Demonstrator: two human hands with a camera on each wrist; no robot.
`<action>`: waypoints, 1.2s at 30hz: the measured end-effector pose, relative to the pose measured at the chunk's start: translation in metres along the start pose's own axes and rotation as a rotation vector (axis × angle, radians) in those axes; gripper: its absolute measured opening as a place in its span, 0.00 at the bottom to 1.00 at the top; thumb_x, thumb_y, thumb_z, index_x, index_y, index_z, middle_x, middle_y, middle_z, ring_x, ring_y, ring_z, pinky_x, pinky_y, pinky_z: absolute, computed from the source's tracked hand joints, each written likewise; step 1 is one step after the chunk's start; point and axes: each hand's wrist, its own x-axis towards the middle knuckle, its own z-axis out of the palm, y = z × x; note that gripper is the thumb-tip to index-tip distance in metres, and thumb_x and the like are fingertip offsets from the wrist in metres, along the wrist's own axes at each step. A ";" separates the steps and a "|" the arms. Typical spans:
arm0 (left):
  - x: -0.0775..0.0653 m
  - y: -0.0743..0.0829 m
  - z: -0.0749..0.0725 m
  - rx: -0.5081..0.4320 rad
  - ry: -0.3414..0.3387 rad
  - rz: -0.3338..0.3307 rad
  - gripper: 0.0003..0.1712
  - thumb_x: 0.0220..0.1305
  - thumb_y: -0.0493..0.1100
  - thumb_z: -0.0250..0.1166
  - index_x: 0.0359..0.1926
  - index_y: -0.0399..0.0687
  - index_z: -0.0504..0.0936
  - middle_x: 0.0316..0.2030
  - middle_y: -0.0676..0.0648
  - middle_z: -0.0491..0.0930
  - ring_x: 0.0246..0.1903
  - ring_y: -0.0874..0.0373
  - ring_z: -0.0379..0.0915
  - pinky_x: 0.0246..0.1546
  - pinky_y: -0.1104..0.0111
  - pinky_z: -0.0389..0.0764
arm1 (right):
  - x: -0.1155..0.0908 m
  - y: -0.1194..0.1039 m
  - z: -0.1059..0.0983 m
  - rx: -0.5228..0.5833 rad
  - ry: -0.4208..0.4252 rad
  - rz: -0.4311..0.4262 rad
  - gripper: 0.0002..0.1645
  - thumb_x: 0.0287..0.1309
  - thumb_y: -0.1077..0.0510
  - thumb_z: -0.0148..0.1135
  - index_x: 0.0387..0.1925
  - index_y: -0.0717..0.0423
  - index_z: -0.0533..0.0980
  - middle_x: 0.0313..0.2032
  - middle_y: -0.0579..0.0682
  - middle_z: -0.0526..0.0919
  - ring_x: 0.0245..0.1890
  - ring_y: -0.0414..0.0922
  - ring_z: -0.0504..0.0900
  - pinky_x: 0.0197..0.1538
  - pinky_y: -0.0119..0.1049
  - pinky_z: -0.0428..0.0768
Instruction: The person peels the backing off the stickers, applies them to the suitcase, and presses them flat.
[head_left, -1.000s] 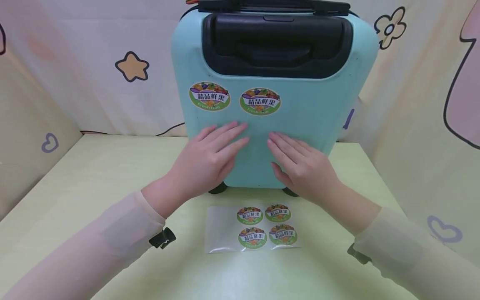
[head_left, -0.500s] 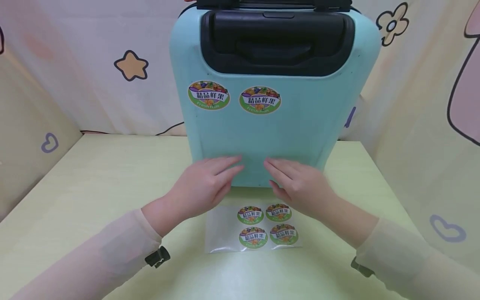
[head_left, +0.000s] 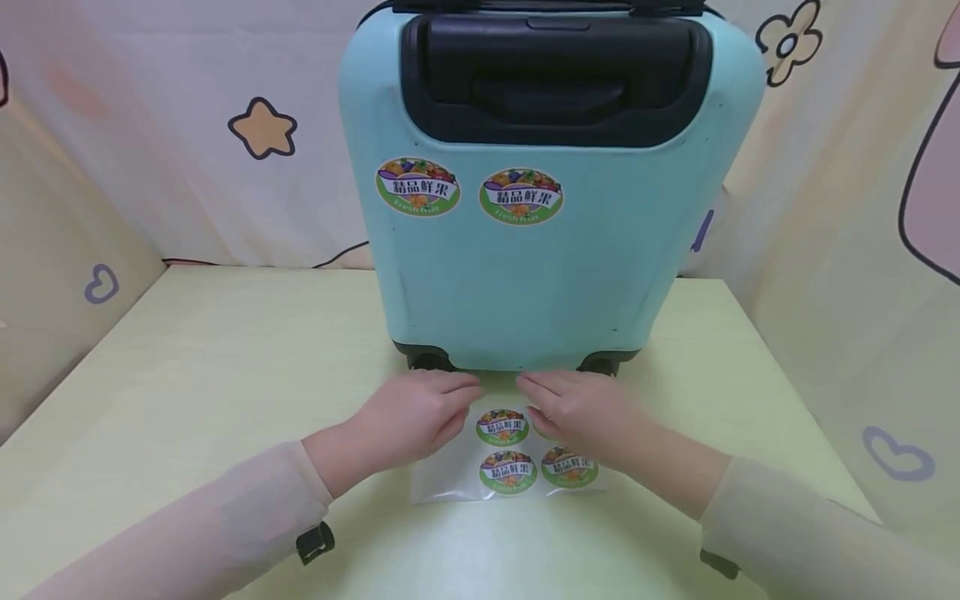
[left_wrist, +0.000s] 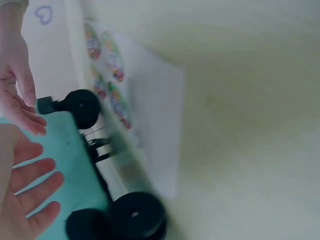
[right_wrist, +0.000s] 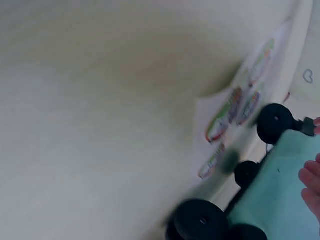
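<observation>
Currently one suitcase point(head_left: 525, 275) stands upright toward the far edge of the desk point(head_left: 247, 350), closer to its far right corner than its far left. Two oval stickers point(head_left: 417, 187) sit side by side on its upper front; two wheels point(head_left: 430, 360) show at its lower corners in the head view. One sheet point(head_left: 442, 479) lies between it and the near edge, bearing four more stickers point(head_left: 508, 472), one partly covered. Both hands, left point(head_left: 427, 417) and right point(head_left: 588, 412), are released, fingers loosely extended near the suitcase's bottom edge; whether they touch it, I cannot tell.
</observation>
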 end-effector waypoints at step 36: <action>0.005 -0.006 0.045 -0.686 -0.514 -0.733 0.08 0.54 0.37 0.67 0.36 0.38 0.83 0.28 0.49 0.79 0.28 0.58 0.73 0.32 0.68 0.76 | -0.006 -0.036 0.027 0.136 -0.661 0.246 0.31 0.53 0.42 0.63 0.52 0.57 0.76 0.54 0.53 0.77 0.51 0.47 0.78 0.42 0.41 0.80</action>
